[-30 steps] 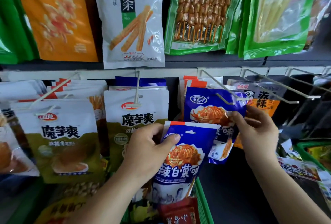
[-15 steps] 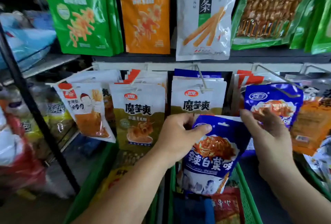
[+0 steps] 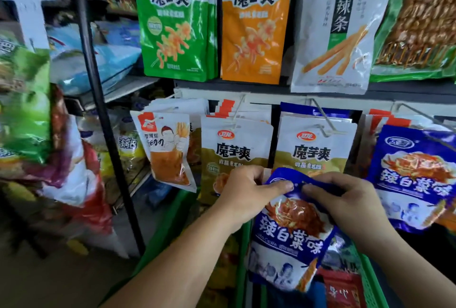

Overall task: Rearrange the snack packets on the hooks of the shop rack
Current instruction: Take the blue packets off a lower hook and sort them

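Left grip point(image 3: 243, 191): pinches the blue packet point(image 3: 291, 233) top.
Right grip point(image 3: 345, 199): pinches it too.
Tip: line its hole up with a hook point(image 3: 322, 116), then slide.

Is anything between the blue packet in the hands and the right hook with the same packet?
Nothing visible blocks the way. The held blue packet is beside the hanging blue packet; its hook tip is out of view.

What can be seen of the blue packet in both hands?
The blue packet is a glossy plastic pouch, blue above, white below, with white characters and an orange-red food picture. It is on no hook, tilted, in front of an olive packet. The left hand and right hand pinch its crumpled top edge.
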A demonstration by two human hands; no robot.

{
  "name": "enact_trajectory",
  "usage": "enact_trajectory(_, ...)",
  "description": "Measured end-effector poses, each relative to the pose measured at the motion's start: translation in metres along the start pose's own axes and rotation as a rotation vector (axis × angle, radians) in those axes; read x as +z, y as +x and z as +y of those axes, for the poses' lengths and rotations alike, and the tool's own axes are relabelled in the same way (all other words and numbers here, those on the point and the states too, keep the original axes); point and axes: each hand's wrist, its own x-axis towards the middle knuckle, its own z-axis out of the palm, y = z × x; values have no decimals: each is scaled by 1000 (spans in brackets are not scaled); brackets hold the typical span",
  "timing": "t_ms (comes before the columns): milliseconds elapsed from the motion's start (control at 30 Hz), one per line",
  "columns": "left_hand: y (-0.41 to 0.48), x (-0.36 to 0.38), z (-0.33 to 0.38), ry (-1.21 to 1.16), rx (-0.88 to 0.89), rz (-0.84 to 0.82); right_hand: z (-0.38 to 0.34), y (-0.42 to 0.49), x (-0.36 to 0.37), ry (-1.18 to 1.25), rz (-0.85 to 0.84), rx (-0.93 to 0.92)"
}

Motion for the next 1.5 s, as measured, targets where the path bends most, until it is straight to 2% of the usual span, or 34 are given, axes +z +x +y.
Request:
enact_trajectory(100, 6, -15, -1, 33, -10, 28, -9, 7, 13, -38, 2, -60)
enact_trajectory(300, 3, -46, -9, 76, -24, 159, -33, 27, 56, -238, -140, -96)
enact_trajectory(400, 0, -71, -13, 16, -91, 156, -44, 32, 70, -275, -224, -120)
enact_trajectory(500, -2, -91, -19, -102, -167, 116, -50, 32, 79, -221, -211, -127)
enact_trajectory(600, -5, -103, -23, -205, -226, 79, -47, 32, 83, -108, -186, -25)
enact_trajectory(667, -6, -103, -26, -163, -211, 85, -45, 29, 80, -21, -163, 64)
enact_trajectory(867, -4, -87, -19, -60, -193, 104, -35, 24, 66, 49, -69, 171)
enact_trajectory(967, -4, -76, -14, -23, -166, 117, -29, 21, 44, -12, 16, 123)
enact_trajectory(1033, -4, -62, -9, 18, -135, 107, -16, 21, 18, 10, 140, 111)
enact_trajectory(1267, 6, 2, 20, 136, 26, 44, 58, 54, -83, 36, 813, 314)
enact_trajectory(1333, 11, 19, 25, 149, 70, 23, 76, 67, -108, 65, 842, 347)
enact_trajectory(1400, 16, 33, 28, 164, 96, 22, 98, 81, -132, 193, 774, 312)
enact_trajectory(1500, 26, 52, 31, 173, 134, 31, 94, 86, -149, 233, 753, 282)
